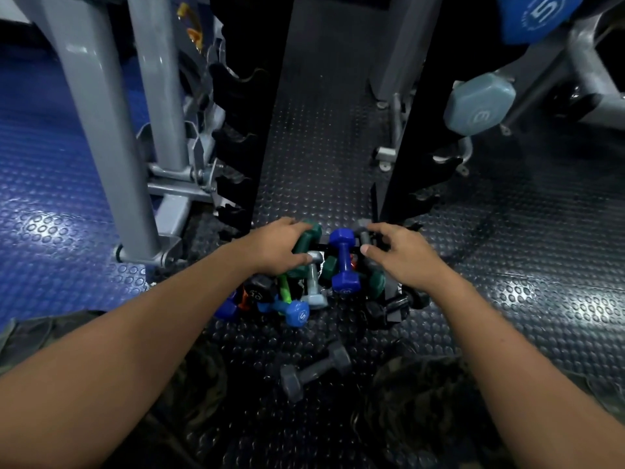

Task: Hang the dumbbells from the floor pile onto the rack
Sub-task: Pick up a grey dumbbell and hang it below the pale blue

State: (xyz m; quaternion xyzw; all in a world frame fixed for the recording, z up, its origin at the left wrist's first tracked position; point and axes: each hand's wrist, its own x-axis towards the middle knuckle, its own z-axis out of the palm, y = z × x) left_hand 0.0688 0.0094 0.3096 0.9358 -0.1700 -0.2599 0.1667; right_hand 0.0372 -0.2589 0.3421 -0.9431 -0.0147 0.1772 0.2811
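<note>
Both hands reach into the floor pile, left hand [277, 247] gripping a green dumbbell [306, 243], right hand [402, 255] open-fingered over a grey dumbbell [364, 236], ready for lifting to the rack [411, 137]

Dim room; overhead light is glaring off the studded floor [50, 228] at both sides, edges are bending, corners are blurring.

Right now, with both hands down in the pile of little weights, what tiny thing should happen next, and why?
Probably close the left hand around the dark green dumbbell and lift it. That hand already rests on it, and it lies on top of the pile, while the right hand hovers open near a grey one. Empty rack hooks wait just above.
</note>
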